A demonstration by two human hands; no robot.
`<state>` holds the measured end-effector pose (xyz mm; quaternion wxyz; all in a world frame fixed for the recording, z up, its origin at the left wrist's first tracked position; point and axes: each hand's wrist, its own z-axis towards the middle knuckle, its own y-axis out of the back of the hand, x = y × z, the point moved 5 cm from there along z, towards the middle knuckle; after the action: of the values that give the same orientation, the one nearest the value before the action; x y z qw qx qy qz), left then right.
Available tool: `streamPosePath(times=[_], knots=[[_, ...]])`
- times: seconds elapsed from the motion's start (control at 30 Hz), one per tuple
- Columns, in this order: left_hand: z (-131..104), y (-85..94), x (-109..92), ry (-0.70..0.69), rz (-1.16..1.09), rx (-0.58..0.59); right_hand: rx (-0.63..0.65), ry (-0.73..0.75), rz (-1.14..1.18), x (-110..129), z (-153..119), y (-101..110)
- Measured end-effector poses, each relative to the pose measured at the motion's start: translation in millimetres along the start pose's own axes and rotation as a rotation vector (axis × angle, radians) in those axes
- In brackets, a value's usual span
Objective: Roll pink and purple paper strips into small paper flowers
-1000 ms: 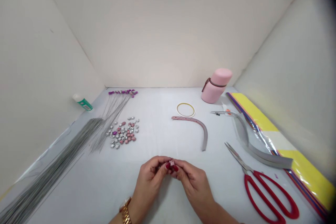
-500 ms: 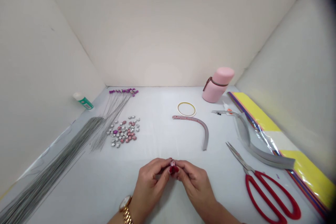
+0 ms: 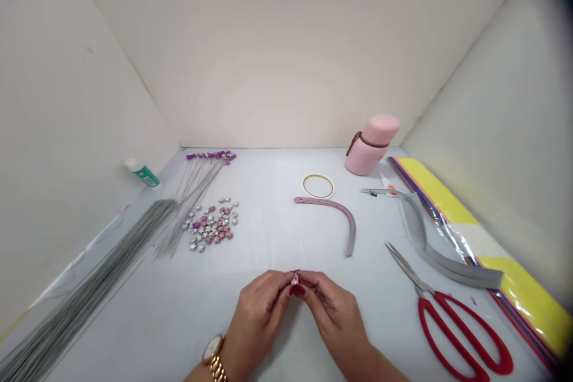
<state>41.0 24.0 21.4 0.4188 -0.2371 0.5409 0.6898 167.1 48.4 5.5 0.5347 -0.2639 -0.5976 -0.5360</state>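
Observation:
At the front centre, my left hand (image 3: 264, 307) and my right hand (image 3: 333, 310) meet fingertip to fingertip. Between them they pinch a small pink paper star (image 3: 295, 280), largely covered by the fingers and thumbs. Beyond the hands lies a curved stack of pink and grey paper strips (image 3: 333, 206). To the left, folded paper stars (image 3: 212, 227) in silver, pink and purple are scattered in a loose group. A pair of red-handled scissors (image 3: 441, 304) rests to the right, blades pointing away.
A bundle of grey wires (image 3: 102, 280) runs along the left side, near wire stems with purple stars (image 3: 212, 156) and a glue stick (image 3: 143, 173). Behind are a tape roll (image 3: 318, 186) and a pink flask (image 3: 371, 146). Grey strips (image 3: 447, 262), a craft knife (image 3: 378, 191) and coloured sheets (image 3: 505, 262) lie right.
Both hands stay at nearly the same spot, with fingers and thumbs shifting slightly around the small pink star. Nothing else on the table has moved.

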Motion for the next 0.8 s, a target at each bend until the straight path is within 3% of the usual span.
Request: streamPosePath(times=[0.33, 0.57, 0.8], knots=[[-0.3, -2.2, 2.3, 0.009, -0.016, -0.041, -0.005, -0.012, -0.025, -3.8, 0.3, -2.0], [-1.4, 1.8, -3.0, -0.057, 0.046, -0.087, 0.04, 0.003, 0.004, 4.7, 0.8, -0.6], [0.1, 1.1, -1.0, -0.015, 0.028, -0.079, 0.02, -0.022, -0.002, -0.5, 0.6, -2.5]])
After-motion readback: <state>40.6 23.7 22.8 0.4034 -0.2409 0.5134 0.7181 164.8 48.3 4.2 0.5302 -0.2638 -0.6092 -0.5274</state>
